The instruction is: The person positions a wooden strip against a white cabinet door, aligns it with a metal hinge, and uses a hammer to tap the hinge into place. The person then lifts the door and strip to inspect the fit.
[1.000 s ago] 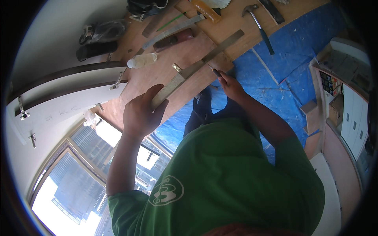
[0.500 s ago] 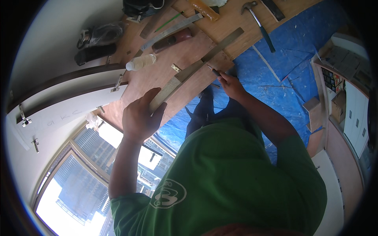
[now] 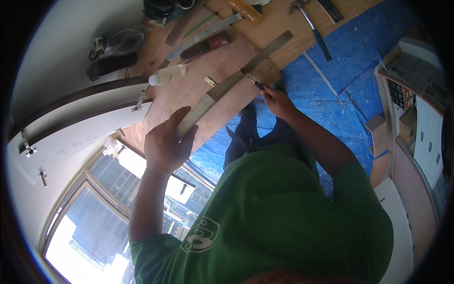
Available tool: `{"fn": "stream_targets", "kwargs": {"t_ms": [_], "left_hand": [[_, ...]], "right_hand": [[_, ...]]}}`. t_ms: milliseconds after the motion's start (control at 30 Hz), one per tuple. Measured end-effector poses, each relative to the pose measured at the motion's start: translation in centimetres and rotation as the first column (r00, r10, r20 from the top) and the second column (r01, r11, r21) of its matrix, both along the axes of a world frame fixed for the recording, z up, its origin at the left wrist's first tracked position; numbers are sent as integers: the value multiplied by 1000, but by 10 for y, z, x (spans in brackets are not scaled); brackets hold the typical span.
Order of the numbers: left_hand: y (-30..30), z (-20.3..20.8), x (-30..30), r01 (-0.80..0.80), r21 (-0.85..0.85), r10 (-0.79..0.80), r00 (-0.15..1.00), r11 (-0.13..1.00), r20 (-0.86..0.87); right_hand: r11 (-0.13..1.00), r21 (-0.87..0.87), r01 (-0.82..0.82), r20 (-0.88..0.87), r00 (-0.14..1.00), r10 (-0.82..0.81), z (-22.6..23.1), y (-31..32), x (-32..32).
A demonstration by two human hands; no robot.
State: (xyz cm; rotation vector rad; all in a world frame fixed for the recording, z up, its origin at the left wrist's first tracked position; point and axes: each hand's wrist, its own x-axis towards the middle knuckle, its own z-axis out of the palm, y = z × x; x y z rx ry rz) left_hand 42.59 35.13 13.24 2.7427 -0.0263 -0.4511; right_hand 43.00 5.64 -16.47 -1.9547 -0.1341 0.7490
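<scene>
My left hand (image 3: pixel 163 144) is closed around the near end of a long wooden strip (image 3: pixel 195 115), thumb on one side and fingers on the other. The strip slants away to the upper right over a reddish-brown board (image 3: pixel 189 97), its far part thinner and darker. In my right hand (image 3: pixel 278 101) is a slim hand tool with a dark handle (image 3: pixel 258 85); its thin tip points at the strip's edge, and I cannot make out its exact kind or whether it touches. A small brass-coloured hinge (image 3: pixel 211 81) lies beside the strip.
A clear bottle with a white cap (image 3: pixel 168 75), a dark red cylinder (image 3: pixel 205 47) and a metal ruler (image 3: pixel 208 34) lie beyond the strip. A claw hammer (image 3: pixel 316 35) overhangs the table's edge. Blue sheeting (image 3: pixel 326 113) covers the floor. White panels with hinges (image 3: pixel 85 125) stand at left.
The view has shifted slightly. Both hands keep their hold, and the strip and tool stay in nearly the same place.
</scene>
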Motion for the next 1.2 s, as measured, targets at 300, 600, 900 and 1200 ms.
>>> {"fn": "stream_targets", "kwargs": {"t_ms": [300, 600, 900, 1200], "left_hand": [[1, -1, 1, 10, -15, -10, 1000, 1000, 20], [4, -3, 2, 20, -14, -19, 999, 1000, 34], [6, -2, 5, 22, -18, -22, 999, 1000, 35], [4, 2, 6, 20, -47, -20, 1000, 999, -7]], "right_hand": [[996, -83, -39, -112, 993, 30, 15, -4, 2], [999, -37, -8, -80, 997, 5, 7, -13, -8], [998, -60, 22, -81, 996, -27, 4, -23, -19], [998, -24, 62, -186, 980, -66, 21, -17, -17]]}}
